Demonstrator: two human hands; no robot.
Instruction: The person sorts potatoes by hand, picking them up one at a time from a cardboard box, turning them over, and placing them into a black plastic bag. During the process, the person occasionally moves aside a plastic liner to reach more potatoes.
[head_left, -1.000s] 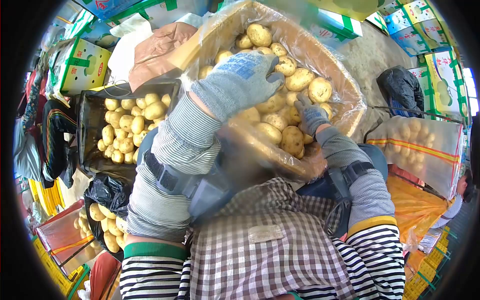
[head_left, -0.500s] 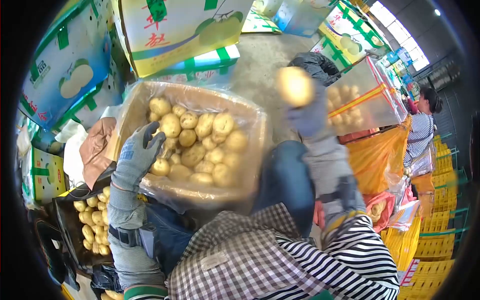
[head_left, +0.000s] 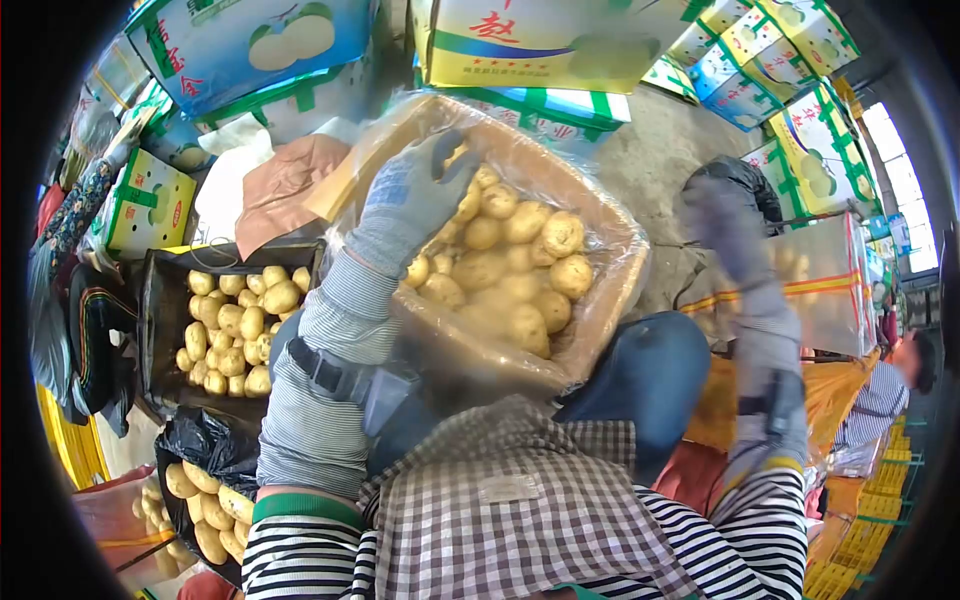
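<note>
My left hand [head_left: 408, 195], in a grey glove, reaches over the upper left side of a cardboard box [head_left: 615, 235] lined with clear plastic. Its thumb and forefinger are apart, with part of a potato showing in the gap. Many pale yellow potatoes [head_left: 527, 221] fill the box; those near the front look blurred. Off to the right, my gloved right hand [head_left: 727, 232] is smeared by motion, so its fingers cannot be made out. No potato shows in it. It is near a clear bag [head_left: 822, 285] with potatoes inside and a black plastic bag [head_left: 745, 185].
To the left stands a black-lined crate [head_left: 165, 330] of potatoes, with another potato-filled black bag [head_left: 205, 445] below it. Printed cartons [head_left: 540, 45] are stacked beyond the box. A person in a striped top [head_left: 868, 405] is at the far right, near yellow crates [head_left: 880, 490].
The view has swung left, so the box appears further right. My right hand held a raised potato before; none shows in it now. My left hand is further over the potatoes.
</note>
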